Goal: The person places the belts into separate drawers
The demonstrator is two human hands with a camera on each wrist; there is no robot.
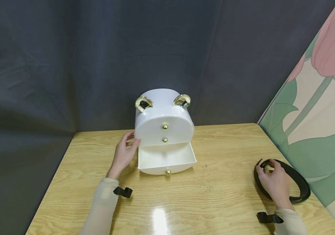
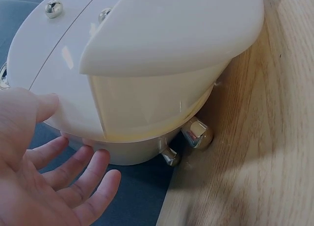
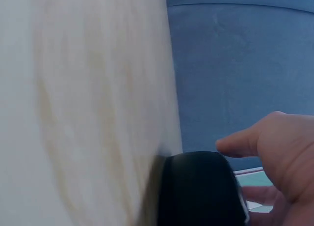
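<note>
A white rounded drawer box with gold ring ears and gold knobs stands at the table's back, its bottom drawer pulled out and bare inside. Along the box's left side is my left hand. In the left wrist view, its thumb lies on the front face while the loosely spread fingers reach the side wall. Far to the right, my right hand pinches the edge of a coiled black belt near a gold-coloured part. The right wrist view shows the thumb at the belt's corner.
The wooden table spans both arms. Behind it hangs a dark grey curtain. A tulip-print panel runs along the right edge, close to the belt. Black wrist cameras sit on both sleeves.
</note>
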